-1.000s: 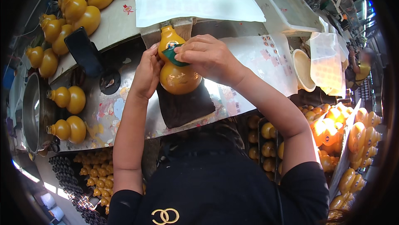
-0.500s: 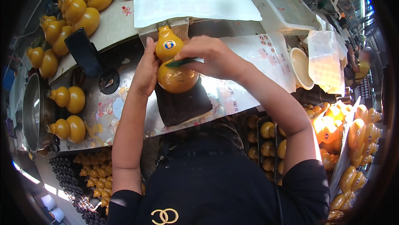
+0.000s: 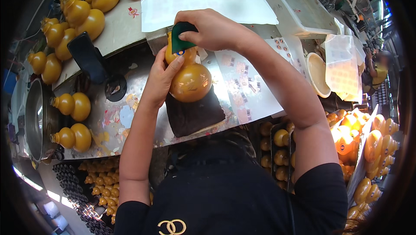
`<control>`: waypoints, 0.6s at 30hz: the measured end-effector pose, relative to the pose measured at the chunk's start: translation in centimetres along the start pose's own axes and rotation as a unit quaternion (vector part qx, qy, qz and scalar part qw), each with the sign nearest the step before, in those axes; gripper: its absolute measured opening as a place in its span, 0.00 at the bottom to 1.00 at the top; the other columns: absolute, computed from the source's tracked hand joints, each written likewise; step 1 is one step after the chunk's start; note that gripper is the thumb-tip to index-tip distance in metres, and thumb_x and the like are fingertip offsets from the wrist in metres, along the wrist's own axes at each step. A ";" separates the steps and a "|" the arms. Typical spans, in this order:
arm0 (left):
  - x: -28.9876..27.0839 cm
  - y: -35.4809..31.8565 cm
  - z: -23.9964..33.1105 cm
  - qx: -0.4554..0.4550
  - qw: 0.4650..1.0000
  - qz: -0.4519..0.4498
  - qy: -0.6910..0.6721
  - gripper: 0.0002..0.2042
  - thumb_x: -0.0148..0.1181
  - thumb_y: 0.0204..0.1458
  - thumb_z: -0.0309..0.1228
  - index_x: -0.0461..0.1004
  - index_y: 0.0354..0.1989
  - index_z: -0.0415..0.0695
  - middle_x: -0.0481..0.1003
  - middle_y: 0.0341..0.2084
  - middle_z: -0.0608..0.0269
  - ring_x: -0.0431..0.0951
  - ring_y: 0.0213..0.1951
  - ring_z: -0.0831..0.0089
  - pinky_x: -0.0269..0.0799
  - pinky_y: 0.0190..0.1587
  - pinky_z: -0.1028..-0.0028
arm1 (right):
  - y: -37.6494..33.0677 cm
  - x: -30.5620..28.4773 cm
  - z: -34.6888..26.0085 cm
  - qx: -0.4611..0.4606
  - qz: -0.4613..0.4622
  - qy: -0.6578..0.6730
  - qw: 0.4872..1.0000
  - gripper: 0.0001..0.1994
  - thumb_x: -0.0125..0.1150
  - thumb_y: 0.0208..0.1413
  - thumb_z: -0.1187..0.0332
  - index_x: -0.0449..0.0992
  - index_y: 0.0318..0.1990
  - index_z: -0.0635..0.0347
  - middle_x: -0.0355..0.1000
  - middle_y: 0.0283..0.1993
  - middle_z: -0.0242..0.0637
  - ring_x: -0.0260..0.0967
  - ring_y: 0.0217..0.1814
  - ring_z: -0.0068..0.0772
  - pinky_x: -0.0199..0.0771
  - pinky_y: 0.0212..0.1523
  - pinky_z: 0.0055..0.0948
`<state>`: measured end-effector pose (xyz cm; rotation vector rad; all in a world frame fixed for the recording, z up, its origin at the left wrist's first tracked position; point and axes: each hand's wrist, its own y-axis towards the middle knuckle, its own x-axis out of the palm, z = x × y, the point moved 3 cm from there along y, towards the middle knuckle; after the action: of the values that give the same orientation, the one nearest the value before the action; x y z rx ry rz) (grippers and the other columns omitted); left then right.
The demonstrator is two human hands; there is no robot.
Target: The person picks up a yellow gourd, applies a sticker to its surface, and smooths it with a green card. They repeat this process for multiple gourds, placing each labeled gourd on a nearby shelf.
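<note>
A yellow-brown gourd-shaped bottle (image 3: 190, 83) lies in front of me, its round bottom toward me over a dark cloth pad (image 3: 195, 113). My left hand (image 3: 163, 79) is wrapped around its left side at the waist, thumb on the upper bulb. In my right hand (image 3: 208, 27) is a thin green squeegee (image 3: 183, 37), pinched between thumb and fingers and laid against the upper bulb near the neck. Its lower corner partly covers a small blue round sticker (image 3: 180, 53) there. The right hand and squeegee hide most of the bottle's neck.
White sticker sheets lie beyond (image 3: 208, 1) and right of the bottle (image 3: 255, 79). More gourd bottles (image 3: 76, 105) stand left, beside a metal basin (image 3: 37, 118) and a phone on a stand (image 3: 86, 57). At right are a cream bowl (image 3: 317, 74) and a clear plastic tub (image 3: 303, 5).
My right hand has moved the green squeegee from the bottle's waist up to the upper bulb, turning it flat. My left thumb has shifted across the upper bulb.
</note>
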<state>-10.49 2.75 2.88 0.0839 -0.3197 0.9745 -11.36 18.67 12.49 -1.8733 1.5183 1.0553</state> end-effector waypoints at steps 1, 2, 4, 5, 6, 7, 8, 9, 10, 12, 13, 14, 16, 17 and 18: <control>0.0 0.0 0.0 -0.001 1.000 0.004 0.003 0.28 0.60 0.56 0.39 0.58 0.60 0.38 0.69 0.48 0.59 0.71 0.50 0.74 0.68 0.53 0.75 | 0.2 0.1 0.0 0.008 -0.007 0.003 1.000 0.13 0.60 0.54 0.68 0.71 0.46 0.62 0.75 0.40 0.49 0.74 0.41 0.48 0.74 0.44 0.35; -0.1 0.2 0.0 -0.010 1.000 0.005 0.001 0.27 0.60 0.56 0.38 0.58 0.59 0.38 0.69 0.48 0.59 0.71 0.49 0.74 0.67 0.53 0.75 | 0.3 0.1 0.0 0.005 -0.004 -0.004 1.000 0.13 0.60 0.54 0.69 0.71 0.46 0.62 0.75 0.40 0.49 0.74 0.41 0.48 0.74 0.44 0.35; -0.3 0.4 0.3 -0.028 1.000 0.006 0.001 0.27 0.60 0.56 0.37 0.59 0.58 0.38 0.69 0.47 0.59 0.71 0.49 0.74 0.67 0.53 0.75 | 0.5 0.1 0.0 -0.004 0.005 -0.014 1.000 0.13 0.60 0.54 0.69 0.72 0.46 0.62 0.75 0.39 0.50 0.74 0.41 0.49 0.74 0.44 0.36; -0.3 0.5 0.5 -0.037 0.999 0.006 0.003 0.27 0.60 0.55 0.37 0.59 0.58 0.37 0.69 0.47 0.59 0.71 0.49 0.74 0.67 0.53 0.75 | 0.6 0.2 0.0 -0.011 0.005 -0.024 1.000 0.12 0.59 0.54 0.70 0.72 0.45 0.62 0.75 0.39 0.49 0.74 0.41 0.49 0.74 0.44 0.36; -0.3 0.5 0.8 -0.045 0.999 0.006 0.006 0.27 0.61 0.55 0.37 0.59 0.57 0.37 0.69 0.47 0.59 0.71 0.49 0.74 0.67 0.53 0.75 | 0.8 0.2 0.0 -0.018 0.006 -0.035 0.999 0.12 0.59 0.54 0.70 0.72 0.45 0.62 0.75 0.39 0.49 0.74 0.42 0.49 0.75 0.44 0.36; -0.3 0.5 1.0 -0.053 0.999 0.007 0.009 0.26 0.61 0.54 0.36 0.59 0.57 0.37 0.69 0.47 0.59 0.71 0.49 0.74 0.67 0.53 0.75 | 0.9 0.2 -0.1 -0.026 0.008 -0.045 0.999 0.12 0.59 0.54 0.70 0.72 0.45 0.62 0.75 0.39 0.49 0.74 0.42 0.49 0.75 0.44 0.36; -0.2 0.5 0.9 -0.052 0.999 0.006 0.008 0.27 0.61 0.54 0.37 0.59 0.57 0.36 0.68 0.47 0.58 0.70 0.49 0.74 0.67 0.53 0.75 | 0.9 0.1 -0.3 -0.013 -0.001 -0.042 0.999 0.12 0.59 0.54 0.70 0.72 0.45 0.62 0.75 0.39 0.49 0.74 0.42 0.49 0.75 0.43 0.37; -0.2 0.5 0.8 -0.050 0.999 0.007 0.007 0.27 0.61 0.54 0.38 0.59 0.57 0.36 0.68 0.47 0.58 0.70 0.49 0.74 0.66 0.53 0.75 | 1.0 -0.2 -0.8 -0.002 -0.009 -0.038 0.999 0.12 0.59 0.54 0.71 0.72 0.44 0.62 0.75 0.39 0.49 0.74 0.42 0.50 0.75 0.43 0.37; -0.3 0.6 0.8 -0.048 0.999 0.007 0.006 0.27 0.61 0.54 0.38 0.59 0.57 0.35 0.68 0.46 0.58 0.70 0.49 0.74 0.66 0.53 0.76 | 1.0 -0.4 -1.1 0.009 -0.017 -0.035 0.999 0.11 0.59 0.53 0.71 0.71 0.44 0.62 0.75 0.39 0.49 0.74 0.41 0.50 0.75 0.43 0.37; -0.4 0.8 0.8 -0.049 0.998 0.018 0.031 0.26 0.60 0.55 0.40 0.60 0.55 0.35 0.69 0.45 0.58 0.70 0.48 0.74 0.66 0.52 0.76 | 1.1 0.2 -0.9 -0.026 0.019 -0.046 0.998 0.11 0.59 0.53 0.71 0.71 0.44 0.63 0.75 0.38 0.48 0.74 0.41 0.50 0.74 0.42 0.37; -0.4 1.1 0.8 -0.050 0.998 0.024 0.043 0.26 0.59 0.55 0.41 0.61 0.54 0.35 0.69 0.45 0.58 0.71 0.48 0.74 0.66 0.52 0.76 | 1.0 0.4 -0.7 -0.043 0.038 -0.050 0.997 0.11 0.59 0.53 0.72 0.71 0.44 0.63 0.75 0.38 0.48 0.74 0.40 0.49 0.74 0.42 0.37; -0.4 1.5 0.8 -0.059 0.997 0.032 0.025 0.25 0.59 0.55 0.42 0.62 0.53 0.36 0.69 0.44 0.58 0.71 0.47 0.74 0.67 0.51 0.76 | 0.8 0.3 -0.5 -0.060 0.063 -0.052 0.995 0.11 0.59 0.53 0.72 0.71 0.43 0.63 0.75 0.38 0.48 0.74 0.40 0.49 0.74 0.41 0.37; -0.4 2.0 0.7 -0.077 0.995 0.054 -0.013 0.24 0.57 0.57 0.45 0.63 0.50 0.36 0.70 0.42 0.57 0.71 0.45 0.75 0.67 0.49 0.76 | 0.1 0.4 -0.7 -0.098 0.110 -0.055 0.988 0.11 0.59 0.53 0.72 0.70 0.43 0.63 0.75 0.37 0.47 0.74 0.39 0.49 0.74 0.40 0.36; -0.4 2.1 0.6 -0.067 0.995 0.068 0.006 0.24 0.56 0.57 0.46 0.64 0.49 0.36 0.70 0.41 0.57 0.71 0.44 0.75 0.68 0.48 0.77 | -0.4 0.7 -0.5 -0.109 0.159 -0.036 0.981 0.10 0.59 0.53 0.72 0.70 0.42 0.63 0.75 0.37 0.47 0.74 0.39 0.48 0.74 0.39 0.36; -0.1 2.2 0.4 -0.057 0.995 0.081 0.024 0.24 0.55 0.57 0.47 0.64 0.48 0.36 0.70 0.41 0.58 0.71 0.43 0.75 0.68 0.47 0.77 | -1.1 0.9 -0.3 -0.119 0.207 -0.018 0.971 0.10 0.59 0.53 0.71 0.70 0.42 0.63 0.75 0.36 0.47 0.74 0.38 0.46 0.74 0.39 0.35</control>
<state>-12.47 3.81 3.06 -0.0691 -0.3413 1.1145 -10.20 18.18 11.81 -1.7096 1.8819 1.5085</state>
